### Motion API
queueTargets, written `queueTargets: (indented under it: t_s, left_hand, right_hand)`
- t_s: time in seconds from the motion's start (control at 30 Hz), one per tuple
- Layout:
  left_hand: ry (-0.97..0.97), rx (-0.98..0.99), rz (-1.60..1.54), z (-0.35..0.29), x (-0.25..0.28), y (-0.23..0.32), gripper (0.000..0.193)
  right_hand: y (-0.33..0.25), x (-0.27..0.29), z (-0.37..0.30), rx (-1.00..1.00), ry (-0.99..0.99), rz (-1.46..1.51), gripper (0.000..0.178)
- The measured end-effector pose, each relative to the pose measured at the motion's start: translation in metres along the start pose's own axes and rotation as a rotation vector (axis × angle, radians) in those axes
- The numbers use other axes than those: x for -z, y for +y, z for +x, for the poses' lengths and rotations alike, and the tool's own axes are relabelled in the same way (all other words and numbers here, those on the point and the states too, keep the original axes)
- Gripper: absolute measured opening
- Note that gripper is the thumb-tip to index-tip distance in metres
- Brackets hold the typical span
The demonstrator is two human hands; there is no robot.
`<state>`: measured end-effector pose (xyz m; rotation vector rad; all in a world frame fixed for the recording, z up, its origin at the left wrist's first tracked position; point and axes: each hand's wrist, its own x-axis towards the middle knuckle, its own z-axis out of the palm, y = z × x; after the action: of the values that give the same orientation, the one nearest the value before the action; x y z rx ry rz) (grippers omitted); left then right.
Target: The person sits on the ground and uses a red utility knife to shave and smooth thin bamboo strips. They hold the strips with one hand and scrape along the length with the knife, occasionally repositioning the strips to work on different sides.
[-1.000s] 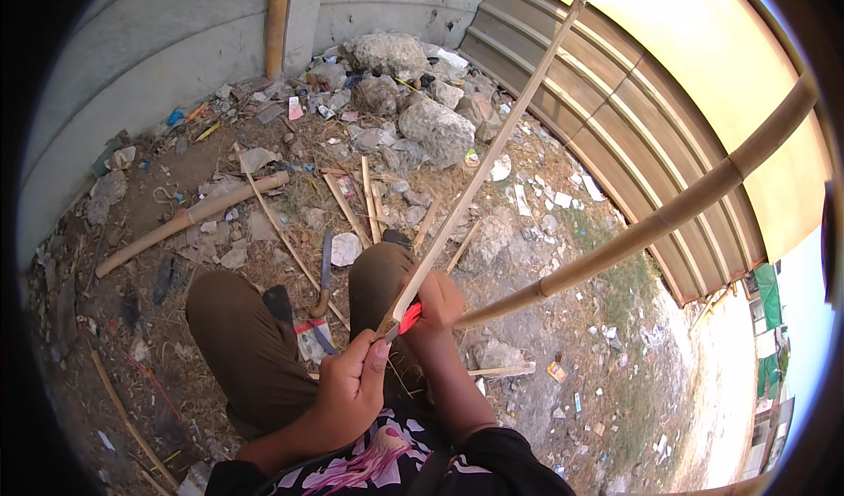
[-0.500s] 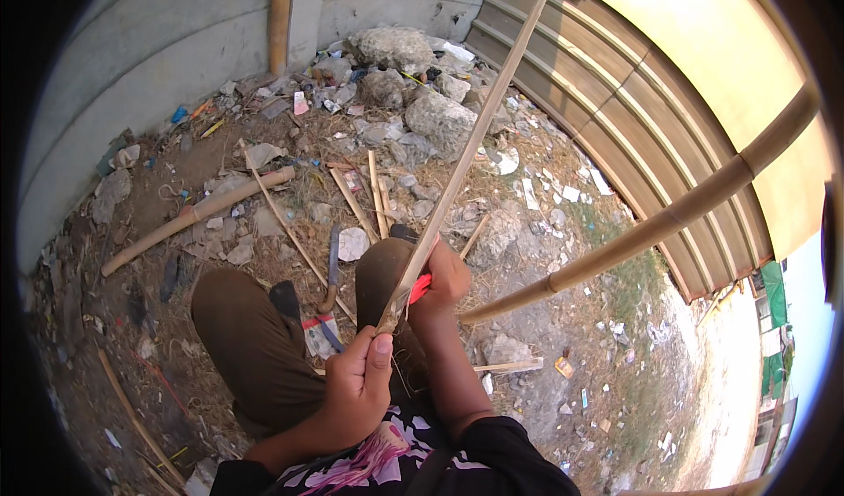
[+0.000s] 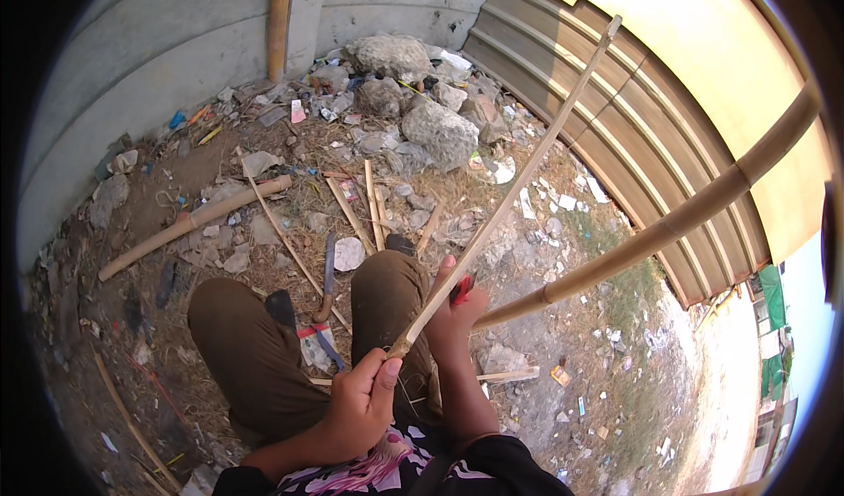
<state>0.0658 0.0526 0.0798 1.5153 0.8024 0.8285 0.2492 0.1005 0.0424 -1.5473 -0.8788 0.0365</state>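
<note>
My left hand (image 3: 362,401) is closed on the near end of a long, thin bamboo strip (image 3: 527,178), thumb on top. The strip slants up and away to the right, above my knees. My right hand (image 3: 453,322) is farther up the strip, beneath and beside it, with the thumb raised along it. In that hand sits a small red-and-black tool (image 3: 462,289); its working edge is hidden, so I cannot tell its exact kind. Below the strip are my bent knees in brown trousers (image 3: 248,333).
A machete-like blade with a curved wooden handle (image 3: 328,272) lies between my feet. Split bamboo pieces (image 3: 352,210) and a bamboo pole (image 3: 195,219) lie ahead. A thick pole (image 3: 646,243) slants in from the right. Rocks (image 3: 440,133), litter and a concrete wall (image 3: 167,74) stand beyond.
The strip's far end has swung right and down, and its near end has shifted slightly right and down. My right hand has turned and moved slightly right, with the thumb now raised.
</note>
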Motion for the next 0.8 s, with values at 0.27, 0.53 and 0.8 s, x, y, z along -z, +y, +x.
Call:
queueTargets:
  t_s: [0.27, 0.53, 0.8]
  left_hand:
    - [-0.030, 0.069, -0.040, 0.000, 0.001, -0.016, 0.030]
    - [-0.025, 0.115, -0.127, -0.003, 0.004, -0.009, 0.032]
    - [0.002, 0.111, -0.199, -0.005, 0.005, -0.011, 0.033]
  right_hand:
    - [0.011, 0.009, -0.009, 0.553, -0.068, -0.220, 0.022]
    - [-0.011, -0.001, 0.007, 0.648, 0.047, -0.261, 0.033]
    - [-0.014, -0.016, 0.011, 0.627, 0.091, -0.252, 0.033]
